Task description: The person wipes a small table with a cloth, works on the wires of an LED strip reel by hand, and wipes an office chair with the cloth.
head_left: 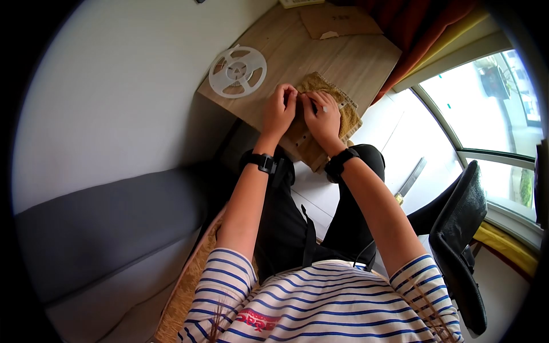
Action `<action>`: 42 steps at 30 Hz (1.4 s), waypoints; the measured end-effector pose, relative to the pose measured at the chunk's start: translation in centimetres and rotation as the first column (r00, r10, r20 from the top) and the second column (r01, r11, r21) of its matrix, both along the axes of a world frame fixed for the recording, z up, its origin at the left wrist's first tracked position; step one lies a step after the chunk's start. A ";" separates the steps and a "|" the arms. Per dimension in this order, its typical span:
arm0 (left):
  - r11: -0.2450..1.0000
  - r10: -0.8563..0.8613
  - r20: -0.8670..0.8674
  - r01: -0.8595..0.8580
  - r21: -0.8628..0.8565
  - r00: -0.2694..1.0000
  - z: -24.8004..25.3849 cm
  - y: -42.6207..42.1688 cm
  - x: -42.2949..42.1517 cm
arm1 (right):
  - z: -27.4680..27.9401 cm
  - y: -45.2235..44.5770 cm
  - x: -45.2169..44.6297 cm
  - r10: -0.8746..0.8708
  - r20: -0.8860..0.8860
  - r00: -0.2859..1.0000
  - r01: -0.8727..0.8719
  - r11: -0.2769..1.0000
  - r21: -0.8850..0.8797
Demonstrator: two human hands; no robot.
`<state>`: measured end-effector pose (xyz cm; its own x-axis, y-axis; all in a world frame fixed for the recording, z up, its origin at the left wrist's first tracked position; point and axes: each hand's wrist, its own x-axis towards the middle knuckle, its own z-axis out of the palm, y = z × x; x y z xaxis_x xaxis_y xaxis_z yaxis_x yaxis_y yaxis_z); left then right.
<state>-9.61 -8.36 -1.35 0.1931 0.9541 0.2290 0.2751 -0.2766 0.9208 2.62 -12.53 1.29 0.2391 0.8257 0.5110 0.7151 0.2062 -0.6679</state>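
A piece of brown, fuzzy cloth (350, 117) with small light dots along its border lies over the near edge of the wooden table, part of it hanging down toward my knees. My left hand (280, 111) is closed in a pinch at the cloth's left side, thumb and fingertips together. Close beside it, my right hand (323, 119) rests on the cloth with its fingers bent and pinching, and a small pale spot shows on one finger. The fingertips of both hands nearly meet over a fold of the cloth. What lies exactly between them is mostly hidden.
A white plastic reel (238, 72) sits on the table (277, 48) left of my hands. Flat brown cardboard (340, 22) lies at the far end. A black chair (460, 246) stands at right near the window; a dark grey padded surface (114, 228) is at left.
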 end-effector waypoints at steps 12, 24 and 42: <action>0.989 0.116 -0.056 -0.110 0.104 0.992 0.7 -0.2 0.6 | -0.7 0.2 0.0 0.000 -0.005 1.000 0.000 1.000 0.013; 0.988 0.108 -0.008 -0.106 0.113 0.994 -0.4 0.1 0.7 | -0.5 0.1 0.0 0.003 0.002 1.000 -0.003 0.999 -0.044; 0.916 0.390 0.514 -0.262 -0.305 0.764 2.7 3.1 -6.3 | 0.5 -0.3 0.0 0.042 -0.036 0.998 -0.044 0.997 -0.067</action>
